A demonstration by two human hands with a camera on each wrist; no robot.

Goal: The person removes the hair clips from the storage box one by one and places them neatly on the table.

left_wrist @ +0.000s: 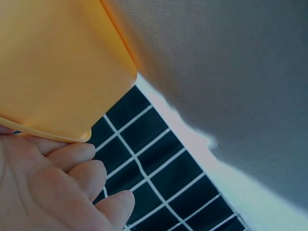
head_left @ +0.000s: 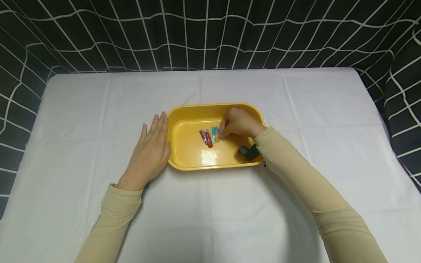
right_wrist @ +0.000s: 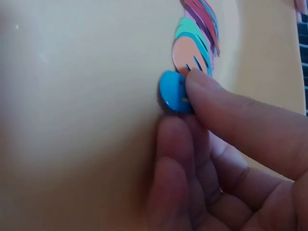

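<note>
A yellow tray (head_left: 187, 153) with raised sides lies on the white-covered table. My left hand (head_left: 151, 149) rests along the tray's left wall, fingers straight and close together; the left wrist view has its fingers (left_wrist: 86, 175) at the tray's rim. Inside the tray, my right hand (head_left: 241, 122) pinches a blue button (right_wrist: 169, 91) between thumb and fingertips. Two small holes show near the thumb. The pinched button is at the right end of a row of coloured buttons (head_left: 209, 138), red, pink, green, blue and orange, leaning over one another.
A black wrist camera (head_left: 248, 152) under the right wrist overlaps the tray's right front corner. White cloth (head_left: 197, 212) covers the table around the tray. Dark panels with white netting (head_left: 204, 34) stand behind and at both sides.
</note>
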